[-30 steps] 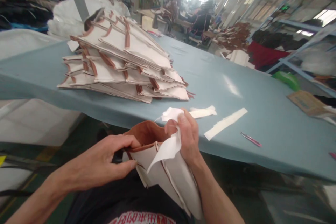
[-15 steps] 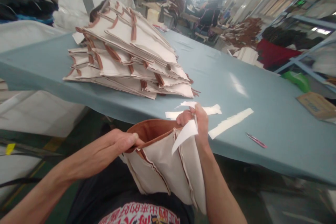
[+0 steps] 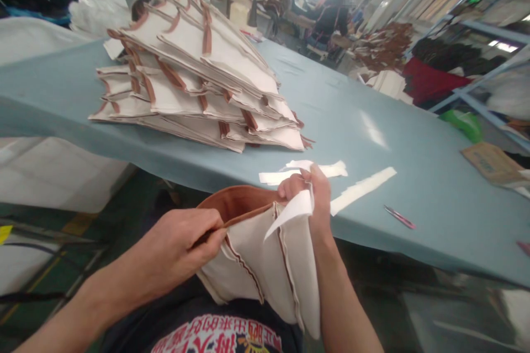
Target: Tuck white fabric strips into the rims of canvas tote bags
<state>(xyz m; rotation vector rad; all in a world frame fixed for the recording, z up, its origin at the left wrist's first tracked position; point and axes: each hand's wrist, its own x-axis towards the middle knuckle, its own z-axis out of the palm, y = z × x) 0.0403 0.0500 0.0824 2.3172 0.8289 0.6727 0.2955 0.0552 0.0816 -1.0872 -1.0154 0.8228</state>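
Note:
A cream canvas bag (image 3: 265,259) with a brown rim and brown lining hangs open over my lap, below the table's edge. My left hand (image 3: 178,251) pinches the brown rim on the near left side. My right hand (image 3: 310,198) grips the rim on the right side, with a white paper strip (image 3: 290,212) pressed under its thumb and curling out over the bag's seam.
A tall pile of flat cream bags with brown straps (image 3: 199,71) lies on the blue-grey table (image 3: 372,149). White paper strips (image 3: 362,190) and a small pink tool (image 3: 399,217) lie near the front edge. A cardboard piece (image 3: 491,162) sits far right. A person (image 3: 331,16) works in the background.
My right hand pulled the white strip from a crumpled wad to a flat piece against the rim. My left hand tightened from a loose hold into a pinch on the rim.

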